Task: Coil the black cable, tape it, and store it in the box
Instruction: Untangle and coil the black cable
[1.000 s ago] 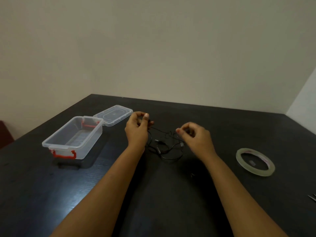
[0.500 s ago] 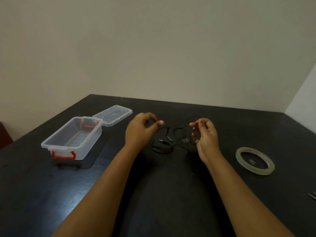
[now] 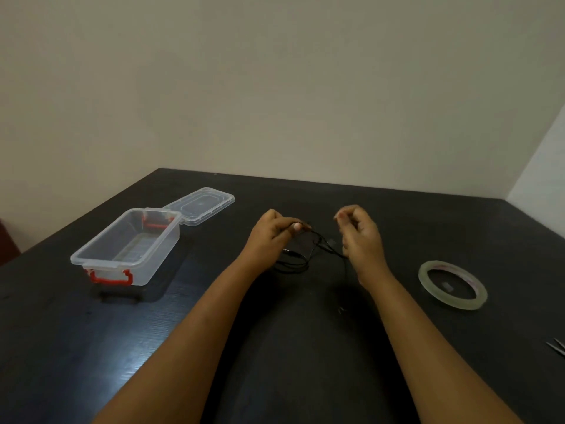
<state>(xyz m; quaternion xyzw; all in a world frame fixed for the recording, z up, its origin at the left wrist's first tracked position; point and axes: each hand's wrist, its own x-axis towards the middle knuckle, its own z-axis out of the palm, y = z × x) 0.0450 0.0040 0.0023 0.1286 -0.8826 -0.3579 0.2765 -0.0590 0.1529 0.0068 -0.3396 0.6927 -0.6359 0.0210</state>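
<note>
A thin black cable [image 3: 318,244] lies in loose loops on the dark table [image 3: 275,347] between my hands. My left hand [image 3: 272,237] pinches one strand of it between thumb and fingers. My right hand [image 3: 359,237] is held upright just right of the loops, fingers curled, with a strand running along its palm side. The clear plastic box [image 3: 128,246] with red latches stands open at the left, its lid [image 3: 200,205] lying behind it. A roll of clear tape [image 3: 452,284] lies flat at the right.
Metal tips of a tool [image 3: 558,347] poke in at the right edge. A plain wall rises behind the table's far edge. Something dark red [image 3: 7,249] shows beyond the table's left edge.
My left hand has closed its pinch on the cable and drawn it taut. My right hand has turned and shifted slightly right. The loops have changed shape.
</note>
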